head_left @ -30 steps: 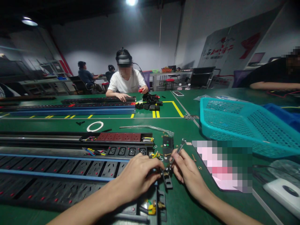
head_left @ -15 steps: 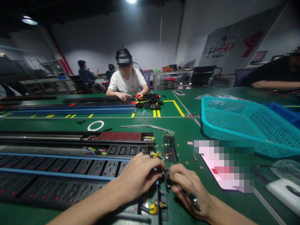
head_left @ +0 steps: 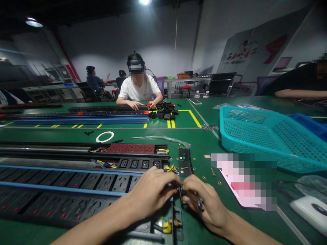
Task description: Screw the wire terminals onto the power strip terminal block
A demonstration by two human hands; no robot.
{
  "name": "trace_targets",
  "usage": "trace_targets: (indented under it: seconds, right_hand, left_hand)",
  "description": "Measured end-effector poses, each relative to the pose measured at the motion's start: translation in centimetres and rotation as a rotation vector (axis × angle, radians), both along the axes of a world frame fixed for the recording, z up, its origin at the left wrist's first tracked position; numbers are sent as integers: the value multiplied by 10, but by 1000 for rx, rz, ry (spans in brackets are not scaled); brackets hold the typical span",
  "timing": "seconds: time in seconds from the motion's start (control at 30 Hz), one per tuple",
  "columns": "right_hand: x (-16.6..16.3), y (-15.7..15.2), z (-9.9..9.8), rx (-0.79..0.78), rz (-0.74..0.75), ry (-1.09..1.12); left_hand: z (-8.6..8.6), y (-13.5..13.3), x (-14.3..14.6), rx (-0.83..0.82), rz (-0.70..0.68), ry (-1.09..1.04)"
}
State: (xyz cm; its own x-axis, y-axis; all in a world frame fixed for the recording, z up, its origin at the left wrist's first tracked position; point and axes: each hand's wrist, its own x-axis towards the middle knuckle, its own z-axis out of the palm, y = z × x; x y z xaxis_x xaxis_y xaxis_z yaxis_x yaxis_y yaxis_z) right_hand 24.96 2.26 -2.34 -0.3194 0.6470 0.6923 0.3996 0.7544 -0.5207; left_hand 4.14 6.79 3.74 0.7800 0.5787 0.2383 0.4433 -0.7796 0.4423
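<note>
My left hand (head_left: 157, 187) reaches over a black power strip (head_left: 99, 183) with blue edges. Its fingers are closed at the strip's right end; what they pinch is hidden. Close beside it, my right hand (head_left: 205, 200) is closed around a slim metal tool (head_left: 200, 205) that looks like a wrench. Its far end meets a dark upright end piece (head_left: 180, 193) between both hands. Below, another strip has a black end bracket (head_left: 178, 223) with a brass bolt (head_left: 176, 223) and yellow-green wires (head_left: 166, 226).
Brass screws (head_left: 213, 172), nuts and washers lie scattered beyond my hands. A pink sheet (head_left: 236, 190), a turquoise basket (head_left: 255, 158) and a white device (head_left: 310, 211) stand right. More strips (head_left: 130, 148) lie ahead. Across the table, a person (head_left: 139, 86) handles strips.
My right hand has turned slightly, and the tool's near end has swung up and to the left. My left hand stays at the strip's end.
</note>
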Motion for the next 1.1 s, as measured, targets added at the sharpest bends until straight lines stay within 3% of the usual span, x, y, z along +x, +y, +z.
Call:
trace_targets:
  seconds: [0.23,0.33,0.43,0.5,0.63,0.8,0.93,1.1]
  right_hand:
    - [-1,12,4,-587,-129,303]
    - [-2,13,1,-705,-138,422]
    - [0,10,-6,-607,-223,452]
    - [1,6,-9,-427,-252,382]
    - [2,0,-4,-17,-78,126]
    - [0,-6,12,208,-11,-183]
    - [-2,-6,14,232,-15,-244]
    - [-2,-2,4,69,-21,-8]
  left_hand:
    - [2,-1,1,-10,15,-12]
    - [1,-1,1,-9,14,-16]
    - [0,0,0,-10,10,-19]
    - [0,0,0,-10,12,-20]
    - [-1,0,0,-8,6,-18]
    - [-2,0,0,-12,-7,-39]
    - [-2,0,0,-13,-7,-46]
    - [0,0,0,-28,-21,-48]
